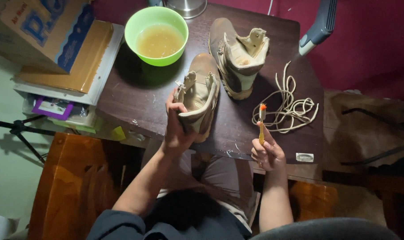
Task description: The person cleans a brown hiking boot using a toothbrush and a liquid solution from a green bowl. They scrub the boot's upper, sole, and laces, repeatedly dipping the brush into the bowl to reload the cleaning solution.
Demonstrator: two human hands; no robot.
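Boot scrubbing looks underway: the left hand point(177, 129) is clamped on the near tan boot point(198, 95) just below the green bowl point(156, 35), while the right hand point(267, 153), right of that bowl, pinches an upright orange toothbrush point(262, 120), which likely needs dipping next.

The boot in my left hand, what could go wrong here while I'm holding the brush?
The near boot sits at the table's front edge, steadied only by the left hand; it might tip off. The green bowl of murky liquid stands close behind it, so a push could spill it. The loose laces lie beside the right hand and its toothbrush and could snag.
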